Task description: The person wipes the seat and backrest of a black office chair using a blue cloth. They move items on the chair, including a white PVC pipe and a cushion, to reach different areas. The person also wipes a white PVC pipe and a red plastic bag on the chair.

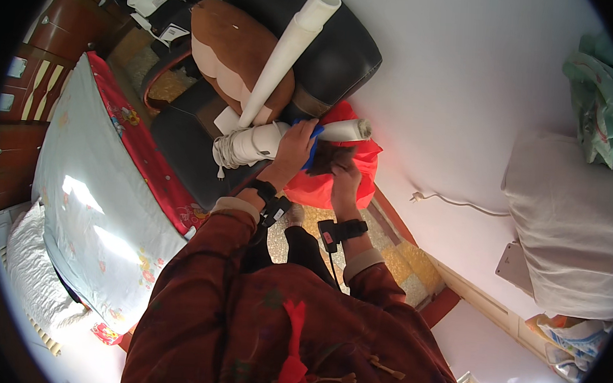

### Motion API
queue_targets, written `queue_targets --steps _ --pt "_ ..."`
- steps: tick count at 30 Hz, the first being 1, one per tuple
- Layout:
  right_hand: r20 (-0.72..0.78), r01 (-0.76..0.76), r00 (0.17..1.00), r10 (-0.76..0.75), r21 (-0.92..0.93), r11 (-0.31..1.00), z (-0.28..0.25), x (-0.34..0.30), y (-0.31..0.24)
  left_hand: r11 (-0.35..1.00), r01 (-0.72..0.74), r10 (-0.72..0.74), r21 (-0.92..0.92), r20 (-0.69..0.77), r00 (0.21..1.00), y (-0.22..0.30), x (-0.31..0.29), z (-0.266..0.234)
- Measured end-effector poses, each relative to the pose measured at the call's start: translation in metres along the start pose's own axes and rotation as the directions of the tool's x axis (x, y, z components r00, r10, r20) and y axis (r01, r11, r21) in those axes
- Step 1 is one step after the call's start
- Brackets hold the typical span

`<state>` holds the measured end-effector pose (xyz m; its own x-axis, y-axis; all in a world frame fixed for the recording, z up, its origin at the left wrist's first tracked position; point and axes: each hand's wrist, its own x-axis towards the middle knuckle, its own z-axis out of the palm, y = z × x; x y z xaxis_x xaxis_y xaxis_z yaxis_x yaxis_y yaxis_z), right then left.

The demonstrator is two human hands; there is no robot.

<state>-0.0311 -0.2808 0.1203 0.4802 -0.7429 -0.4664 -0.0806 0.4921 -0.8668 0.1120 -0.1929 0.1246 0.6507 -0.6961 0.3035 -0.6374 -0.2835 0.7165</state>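
Observation:
My left hand (295,147) is closed on a piece of blue material (312,150), just over the edge of a black chair. Close by on the right, my right hand (347,185) pinches a dark brown, soft-looking piece (328,159); its exact kind does not show. Beneath both hands spreads a bright red bag or cloth (313,190). A short white roll (345,130) lies behind my fingers. Left of my left hand, a white bundle (247,146) rests on the chair seat with a coiled white cord and plug.
A long white tube (286,57) leans across a brown cushion (238,50) on the black chair (184,124). A covered bed (99,200) stands at left. A plug on a cord (453,202), a phone-like device (516,269) and a beige-covered surface (572,215) are at right.

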Motion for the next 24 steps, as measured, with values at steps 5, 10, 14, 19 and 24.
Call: queue_targets --steps 5,10,14,19,24 --pt "0.329 0.12 0.916 -0.23 0.323 0.939 0.003 0.01 -0.037 1.0 0.008 -0.006 0.009 -0.122 0.992 0.037 0.03 0.017" --pt "0.392 0.263 0.912 -0.117 -0.341 0.903 -0.014 0.008 -0.054 0.953 0.225 -0.217 0.205 -0.061 0.974 0.031 -0.004 0.042" --pt "0.298 -0.185 0.949 0.108 0.243 0.952 -0.017 -0.005 -0.045 0.881 0.415 -0.44 -0.226 -0.071 0.895 -0.005 -0.021 0.02" --pt "0.135 0.063 0.987 -0.086 0.166 0.984 0.006 -0.027 -0.051 -0.301 0.508 -0.526 -0.807 0.585 0.617 0.016 -0.039 -0.01" --pt "0.347 0.492 0.869 -0.354 -0.522 0.697 0.014 -0.036 -0.068 -0.255 0.625 -0.406 -0.738 0.668 0.623 0.062 -0.062 -0.009"
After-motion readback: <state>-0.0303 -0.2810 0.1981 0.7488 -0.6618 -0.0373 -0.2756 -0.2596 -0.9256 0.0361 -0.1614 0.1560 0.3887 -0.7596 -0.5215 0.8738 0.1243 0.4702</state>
